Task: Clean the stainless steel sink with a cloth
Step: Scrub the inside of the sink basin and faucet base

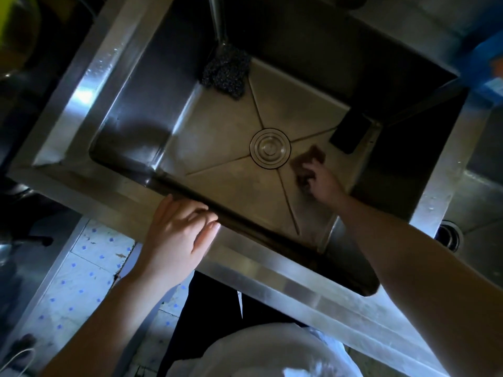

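- While the right hand [322,183] reaches down into the stainless steel sink [152,205], its grip is curled closed over a dark cloth [309,161], which is pressed flat on the basin floor just right of the round drain [270,148].
- Cloth appears blurred; its edges cannot be told exactly.
- Left hand [179,232] lies palm down on the sink's near rim, fingers spread and loose, fingertips at the inner edge; it has hold of nothing.
- A dark steel-wool scourer [226,74] sits in the far corner of the basin, under the faucet spout [217,20], well apart from the cloth.
- A flat black rectangular object [349,134] leans in the right corner of the basin, near the cloth but not touching it.
- Nothing lies between the cloth and the drain.
- A second basin [479,213] with its own drain adjoins on the right.
- A blue object [484,63] rests at the upper right rim.
- White floor tiles with blue dots [81,273] show lower left.
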`<state>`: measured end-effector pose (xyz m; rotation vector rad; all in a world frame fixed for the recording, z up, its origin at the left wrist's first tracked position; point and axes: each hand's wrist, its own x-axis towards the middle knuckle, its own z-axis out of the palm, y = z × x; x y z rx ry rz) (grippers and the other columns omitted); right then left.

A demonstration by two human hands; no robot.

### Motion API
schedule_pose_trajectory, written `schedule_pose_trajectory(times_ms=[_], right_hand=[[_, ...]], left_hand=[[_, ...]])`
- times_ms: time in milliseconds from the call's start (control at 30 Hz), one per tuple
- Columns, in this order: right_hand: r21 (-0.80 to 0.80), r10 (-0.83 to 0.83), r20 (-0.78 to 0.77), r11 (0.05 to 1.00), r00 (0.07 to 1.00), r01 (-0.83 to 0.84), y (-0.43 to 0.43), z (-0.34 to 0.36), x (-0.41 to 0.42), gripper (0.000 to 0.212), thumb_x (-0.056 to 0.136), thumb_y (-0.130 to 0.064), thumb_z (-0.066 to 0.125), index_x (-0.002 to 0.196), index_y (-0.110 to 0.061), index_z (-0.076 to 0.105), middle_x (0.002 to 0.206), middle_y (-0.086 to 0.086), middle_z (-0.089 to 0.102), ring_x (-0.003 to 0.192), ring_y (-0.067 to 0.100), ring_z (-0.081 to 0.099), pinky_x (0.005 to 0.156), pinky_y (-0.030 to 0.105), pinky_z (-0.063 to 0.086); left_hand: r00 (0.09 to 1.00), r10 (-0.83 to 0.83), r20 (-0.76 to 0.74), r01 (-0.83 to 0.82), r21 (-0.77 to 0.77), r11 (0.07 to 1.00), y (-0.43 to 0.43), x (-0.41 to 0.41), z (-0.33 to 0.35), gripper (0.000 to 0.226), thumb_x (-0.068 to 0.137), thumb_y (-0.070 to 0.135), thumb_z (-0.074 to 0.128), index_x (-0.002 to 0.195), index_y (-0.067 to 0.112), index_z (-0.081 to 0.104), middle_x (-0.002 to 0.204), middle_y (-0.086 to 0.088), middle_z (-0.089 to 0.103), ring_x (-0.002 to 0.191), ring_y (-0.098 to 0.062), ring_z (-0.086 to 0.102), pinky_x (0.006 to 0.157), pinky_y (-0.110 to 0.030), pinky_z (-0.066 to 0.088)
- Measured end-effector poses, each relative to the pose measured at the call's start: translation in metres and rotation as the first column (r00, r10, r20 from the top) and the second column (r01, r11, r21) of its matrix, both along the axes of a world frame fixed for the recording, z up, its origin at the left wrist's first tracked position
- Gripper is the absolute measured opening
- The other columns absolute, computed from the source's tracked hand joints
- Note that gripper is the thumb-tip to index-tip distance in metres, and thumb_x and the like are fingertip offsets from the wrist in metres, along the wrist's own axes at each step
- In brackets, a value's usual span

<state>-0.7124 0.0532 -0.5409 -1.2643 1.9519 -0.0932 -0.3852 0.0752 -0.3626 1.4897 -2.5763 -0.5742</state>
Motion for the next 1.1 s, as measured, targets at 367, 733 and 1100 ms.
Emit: schedule_pose_trajectory(times_ms=[367, 733, 1100], right_hand=[[0.151, 0.536, 0.059, 0.829, 0.842, -0.539, 0.052, 0.01, 0.05, 0.061, 0.088, 0.009, 0.045, 0.143, -0.018, 0.042, 0.158, 0.009, 0.018, 0.143, 0.033, 0.02, 0.117, 0.044, 0.021], [0.026, 0.579, 0.044, 0.814, 0.814, -0.58, -0.035, -0.01, 0.128, 0.057, 0.09, -0.01, 0.057, 0.143, -0.023, 0.041, 0.158, 0.009, 0.019, 0.142, 0.034, 0.025, 0.115, 0.045, 0.025], [0.147, 0.805, 0.087, 0.572, 0.586, -0.807, 0.049, 0.01, 0.075, 0.064, 0.087, 0.006, 0.049, 0.142, -0.025, 0.041, 0.159, 0.0, 0.015, 0.144, 0.025, 0.022, 0.112, 0.043, 0.033]], left_hand=[[0.999, 0.034, 0.012, -0.035, 0.017, 0.999, 0.005, 0.003, 0.005, 0.04, 0.094, 0.031, 0.039, 0.099, 0.009, 0.072, 0.105, -0.008, 0.066, 0.099, -0.03, 0.061, 0.092, -0.042, 0.038], [0.996, 0.079, 0.037, -0.082, 0.081, 0.993, 0.002, 0.019, 0.013, 0.043, 0.093, 0.033, 0.037, 0.104, 0.009, 0.071, 0.112, -0.009, 0.065, 0.11, -0.032, 0.058, 0.098, -0.046, 0.034], [0.998, 0.055, 0.017, -0.056, 0.077, 0.995, -0.01, 0.037, 0.012, 0.04, 0.093, 0.031, 0.039, 0.101, 0.008, 0.071, 0.11, -0.01, 0.065, 0.108, -0.032, 0.059, 0.094, -0.048, 0.038]])
